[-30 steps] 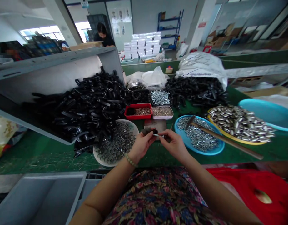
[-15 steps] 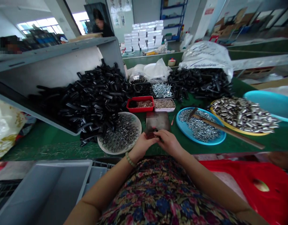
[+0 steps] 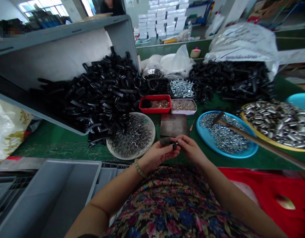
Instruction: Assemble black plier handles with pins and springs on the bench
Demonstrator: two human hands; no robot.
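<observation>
left hand [image 3: 156,156] and right hand [image 3: 191,150] narrowly pinch one small black plastic part [image 3: 165,141] between them, just before a flat dark steel plate [image 3: 174,125].

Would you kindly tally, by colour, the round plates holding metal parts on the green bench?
Blue plate of hex nuts: 1
Yellow plate of metal sleeves: 1
Off-white plate of metal rings: 1
Total: 3
</observation>
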